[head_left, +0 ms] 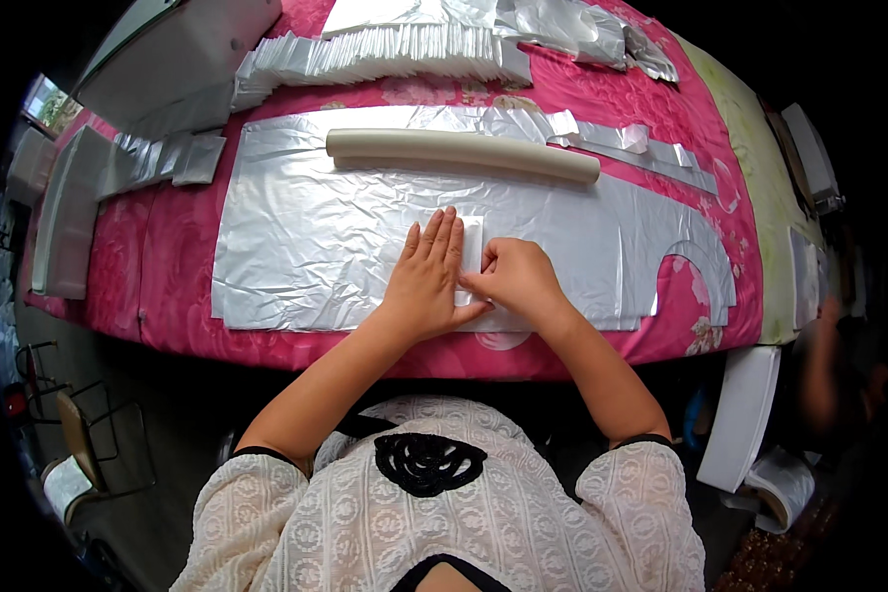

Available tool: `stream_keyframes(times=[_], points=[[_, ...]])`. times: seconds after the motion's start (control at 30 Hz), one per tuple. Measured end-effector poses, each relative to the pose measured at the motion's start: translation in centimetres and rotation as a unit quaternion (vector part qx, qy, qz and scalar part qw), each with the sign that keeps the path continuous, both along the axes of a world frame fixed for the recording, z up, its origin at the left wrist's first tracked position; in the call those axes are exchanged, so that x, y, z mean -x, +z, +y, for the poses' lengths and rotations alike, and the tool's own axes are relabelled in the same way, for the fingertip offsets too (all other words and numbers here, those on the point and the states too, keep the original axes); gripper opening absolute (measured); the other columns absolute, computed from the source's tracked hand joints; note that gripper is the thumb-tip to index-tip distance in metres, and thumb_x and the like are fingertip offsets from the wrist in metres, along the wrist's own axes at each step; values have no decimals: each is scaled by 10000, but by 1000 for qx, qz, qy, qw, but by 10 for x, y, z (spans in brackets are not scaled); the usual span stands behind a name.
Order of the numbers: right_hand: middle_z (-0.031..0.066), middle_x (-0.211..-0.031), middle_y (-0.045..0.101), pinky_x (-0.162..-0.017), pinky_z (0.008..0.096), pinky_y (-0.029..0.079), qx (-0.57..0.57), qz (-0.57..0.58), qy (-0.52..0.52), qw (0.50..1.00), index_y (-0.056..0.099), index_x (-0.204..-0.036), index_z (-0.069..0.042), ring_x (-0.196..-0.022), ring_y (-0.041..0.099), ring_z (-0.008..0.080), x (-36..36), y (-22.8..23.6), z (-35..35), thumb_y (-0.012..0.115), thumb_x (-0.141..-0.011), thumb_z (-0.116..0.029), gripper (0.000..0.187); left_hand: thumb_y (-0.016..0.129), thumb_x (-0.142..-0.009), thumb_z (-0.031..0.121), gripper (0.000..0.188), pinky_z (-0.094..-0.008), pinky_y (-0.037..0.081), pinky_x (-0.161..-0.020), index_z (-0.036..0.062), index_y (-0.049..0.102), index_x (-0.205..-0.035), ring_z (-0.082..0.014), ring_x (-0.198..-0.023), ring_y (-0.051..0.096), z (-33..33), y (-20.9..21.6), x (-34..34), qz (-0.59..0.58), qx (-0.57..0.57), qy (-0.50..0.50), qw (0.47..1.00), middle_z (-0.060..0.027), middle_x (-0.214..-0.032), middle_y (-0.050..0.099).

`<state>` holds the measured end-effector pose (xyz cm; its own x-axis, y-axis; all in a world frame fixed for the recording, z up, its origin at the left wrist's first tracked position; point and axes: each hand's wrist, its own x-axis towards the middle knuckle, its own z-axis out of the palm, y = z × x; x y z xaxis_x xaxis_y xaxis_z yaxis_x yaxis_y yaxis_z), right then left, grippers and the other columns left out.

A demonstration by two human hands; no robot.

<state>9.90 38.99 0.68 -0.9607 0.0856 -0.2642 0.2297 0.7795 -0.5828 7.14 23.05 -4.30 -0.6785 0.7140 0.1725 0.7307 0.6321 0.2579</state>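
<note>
A stack of thin silver plastic bags or sheets lies flat and creased in front of me. On it rests a small folded silver piece, partly hidden under my hands. My left hand presses down flat on this piece, fingers stretched forward and thumb pointing right. At the piece's right edge is my right hand, its fingers curled and thumb against the edge in a pinch. Beyond both hands, a pale beige tube lies across the stack.
A pink flowered cloth covers the table. At the back stands a long row of folded silver packets, with loose silver sheets behind. Clear plastic boxes stand at the left. A chair is lower left; a blurred person is at the right.
</note>
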Motion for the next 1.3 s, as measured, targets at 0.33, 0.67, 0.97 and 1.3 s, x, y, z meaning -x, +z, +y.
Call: stream_keyframes(times=[0.33,0.67,0.97,1.3], points=[[136,-989,631,-823,382,459,-118,282,155,939,605,-992,-1,-929,585,294,6,-1,2,713,-697,-282,422,574,-868,147,450,-375,391,-969,-33,444,-1259,-267,-1156,492,-52,15,-56,-333,-346,35,877,-197,-1242,501],[221,-1458,232,-1112,460,94,7,180,237,955,295,-1391,4,-1379,152,344,-42,-40,-104,412,-910,-469,685,611,-881,151,324,-276,523,-778,-63,552,-1116,-183,-878,638,-119,0,-119,-713,-420,292,480,-145,-1088,622],[50,-887,640,-1036,465,310,134,124,416,891,543,-1213,-99,-895,609,219,-30,17,-57,685,-737,-99,496,713,-632,39,169,-289,507,-604,62,662,-791,-194,-687,651,-106,61,-89,-145,-132,72,978,-89,-806,681],[39,-812,640,-855,379,445,269,336,244,869,589,-1154,-85,-769,600,219,-34,38,-30,714,-687,-5,490,667,-747,-36,205,-250,509,-668,32,690,-939,-144,-767,665,-80,69,-65,-333,-393,68,854,-98,-887,695]])
